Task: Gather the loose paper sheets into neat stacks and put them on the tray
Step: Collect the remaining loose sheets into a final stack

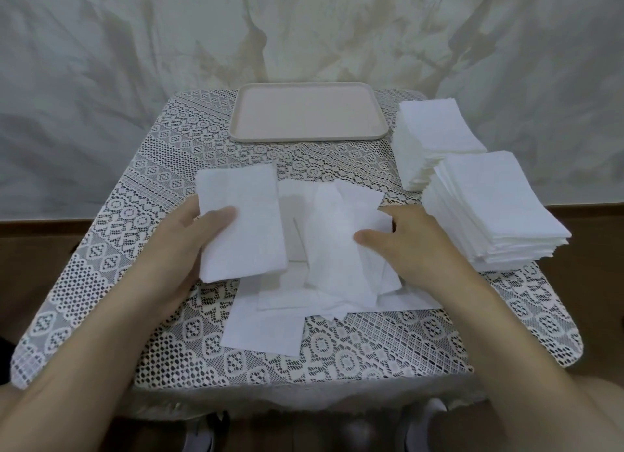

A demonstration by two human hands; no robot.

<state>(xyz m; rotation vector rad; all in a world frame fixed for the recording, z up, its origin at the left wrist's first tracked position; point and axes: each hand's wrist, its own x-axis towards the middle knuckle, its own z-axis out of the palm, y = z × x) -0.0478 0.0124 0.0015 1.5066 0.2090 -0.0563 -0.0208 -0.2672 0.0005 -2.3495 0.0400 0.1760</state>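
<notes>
Loose white paper sheets [297, 303] lie scattered and overlapping in the middle of the table. My left hand [189, 245] holds a small gathered stack of sheets [250, 215], thumb on top, fingers under it. My right hand [412, 238] pinches one long sheet [334, 242] that lies on top of the loose pile. A pale pink tray [243, 130] with nothing on it stands at the far middle of the table.
Two thick neat stacks of white sheets sit at the right edge, one far [435, 137] and one near [489, 208]. A white lace cloth [388, 350] covers the small table. A draped pale sheet hangs behind.
</notes>
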